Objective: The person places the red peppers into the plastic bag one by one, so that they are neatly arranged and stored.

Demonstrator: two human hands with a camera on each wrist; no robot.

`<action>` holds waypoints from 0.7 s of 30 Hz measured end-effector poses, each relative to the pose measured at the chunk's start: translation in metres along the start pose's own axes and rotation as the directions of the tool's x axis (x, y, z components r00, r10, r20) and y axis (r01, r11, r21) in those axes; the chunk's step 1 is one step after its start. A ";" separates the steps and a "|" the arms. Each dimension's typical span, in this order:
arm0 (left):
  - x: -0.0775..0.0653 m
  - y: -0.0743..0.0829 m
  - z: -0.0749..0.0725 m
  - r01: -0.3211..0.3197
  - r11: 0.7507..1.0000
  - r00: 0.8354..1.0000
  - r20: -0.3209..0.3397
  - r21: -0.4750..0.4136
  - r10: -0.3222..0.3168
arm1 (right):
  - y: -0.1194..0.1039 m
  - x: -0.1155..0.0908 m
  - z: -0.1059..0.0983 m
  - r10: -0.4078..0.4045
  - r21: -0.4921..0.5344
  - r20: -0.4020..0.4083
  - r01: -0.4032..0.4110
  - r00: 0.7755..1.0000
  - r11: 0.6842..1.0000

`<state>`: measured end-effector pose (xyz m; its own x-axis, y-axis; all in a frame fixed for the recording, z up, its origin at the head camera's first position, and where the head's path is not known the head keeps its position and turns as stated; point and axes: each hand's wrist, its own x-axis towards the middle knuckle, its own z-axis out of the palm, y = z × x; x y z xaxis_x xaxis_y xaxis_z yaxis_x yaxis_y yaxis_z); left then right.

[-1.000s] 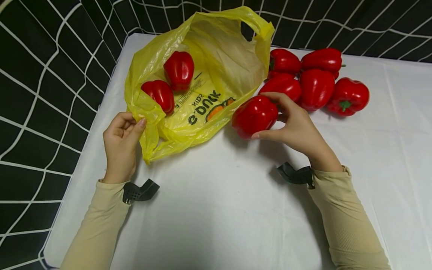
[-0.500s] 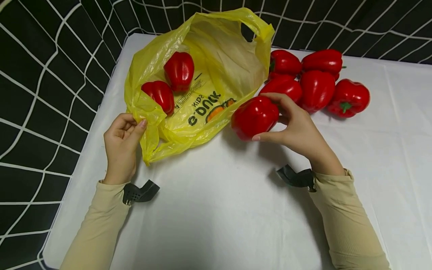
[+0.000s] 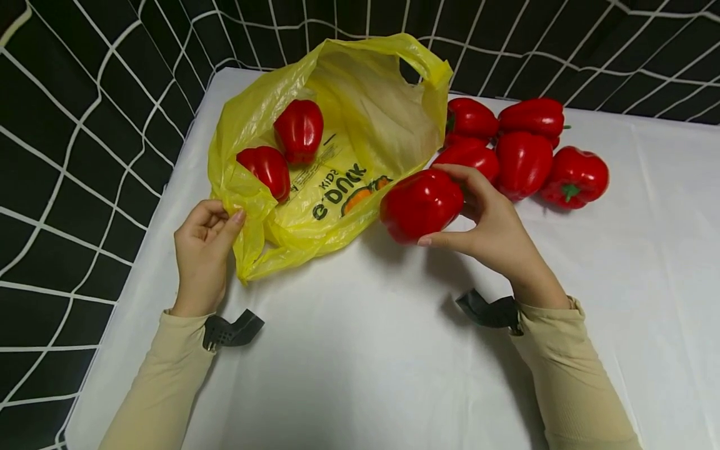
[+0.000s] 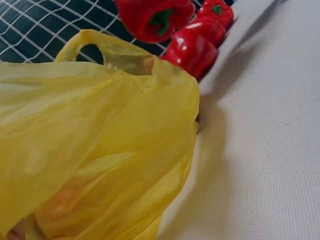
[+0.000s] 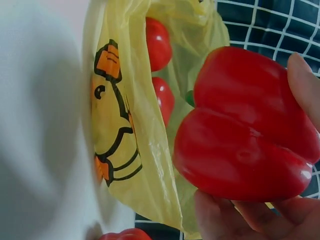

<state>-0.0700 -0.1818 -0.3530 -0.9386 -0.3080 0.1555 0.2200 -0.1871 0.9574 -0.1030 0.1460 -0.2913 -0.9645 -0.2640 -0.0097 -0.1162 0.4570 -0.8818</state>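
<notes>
Where our right hand [image 3: 495, 228] works: we grip one red pepper [image 3: 423, 206], the thumb on its near side and the fingers round its far side.
Held pepper: its body juts out leftward past our thumb tip, raised over the table [image 3: 360, 350] at the bag's near right edge; we cannot tell whether it touches the plastic. From the right wrist, the thumb shows at its upper right, our fingers [image 5: 220, 220] lie along its lower edge, and a bit of green stem [image 5: 190, 98] points toward the bag.
Left hand [image 3: 201, 256]: we pinch the gathered near left edge of the yellow bag [image 3: 374, 87] between thumb and curled fingers.
Bag: it lies with its mouth open toward us, duck print [image 3: 357, 201] showing, and two peppers [image 3: 300, 131] sit inside side by side, well apart from our right fingers.
Loose peppers [image 3: 524, 165]: at least five cluster right of the bag, just beyond the gripping hand.
Sleeves [image 3: 579, 375]: beige, with a dark wrist mount [image 3: 233, 329] at each cuff.
Netting [image 3: 73, 156]: white cords over black, along the table's left and far edges.
</notes>
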 end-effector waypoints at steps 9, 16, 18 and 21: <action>0.000 0.002 -0.001 -0.010 1.000 1.000 0.003 -0.015 0.010 | 0.003 0.001 0.003 -0.046 0.054 -0.016 0.047 0.999 0.997; 0.000 -0.001 0.000 -0.016 0.999 1.000 0.013 -0.033 0.016 | 0.002 0.002 0.002 -0.076 0.070 -0.014 0.077 0.997 0.995; 0.000 -0.002 0.001 -0.013 1.000 1.000 0.013 -0.024 0.013 | 0.001 0.001 0.002 -0.083 0.070 -0.016 0.084 0.996 0.994; 0.000 -0.002 0.000 -0.008 1.000 1.000 0.014 -0.003 0.008 | -0.001 -0.001 0.002 -0.088 0.071 -0.026 0.090 0.996 0.993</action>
<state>-0.0699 -0.1814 -0.3546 -0.9405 -0.2960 0.1667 0.2282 -0.1870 0.9555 -0.1015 0.1441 -0.2914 -0.9563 -0.2813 0.0803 -0.1854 0.3704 -0.9102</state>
